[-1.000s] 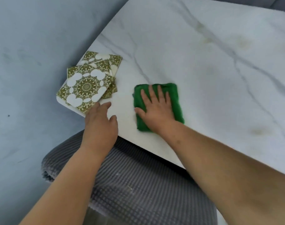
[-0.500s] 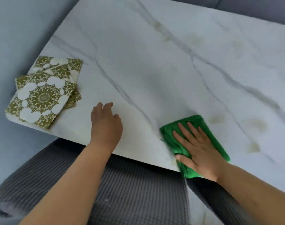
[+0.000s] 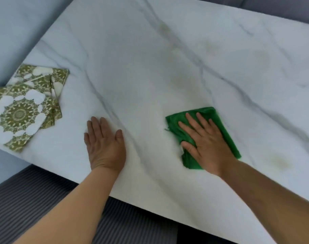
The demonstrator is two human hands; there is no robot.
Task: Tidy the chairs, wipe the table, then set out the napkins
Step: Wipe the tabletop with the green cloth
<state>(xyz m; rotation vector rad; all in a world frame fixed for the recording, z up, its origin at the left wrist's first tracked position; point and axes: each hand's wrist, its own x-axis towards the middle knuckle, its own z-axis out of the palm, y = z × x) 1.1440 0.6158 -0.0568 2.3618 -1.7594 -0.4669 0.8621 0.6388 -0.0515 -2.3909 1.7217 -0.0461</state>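
Observation:
A folded green cloth (image 3: 220,124) lies on the white marble table (image 3: 150,67), and my right hand (image 3: 206,145) presses flat on top of it with fingers spread. My left hand (image 3: 104,145) rests palm down on the bare tabletop near the front edge, holding nothing. A loose pile of green-and-white patterned napkins (image 3: 25,106) sits at the table's left corner, apart from both hands. Faint yellowish stains (image 3: 278,161) mark the marble right of the cloth and further back.
A grey ribbed chair seat (image 3: 35,199) sits below the table's front edge under my left arm. Pale blue floor (image 3: 18,23) lies left of the table. A grey cushion edge (image 3: 282,7) shows beyond the far side.
My right hand has slid the green cloth from beside the napkins rightwards, then further onto the table away from the front edge. My left hand has moved onto the tabletop and flattened.

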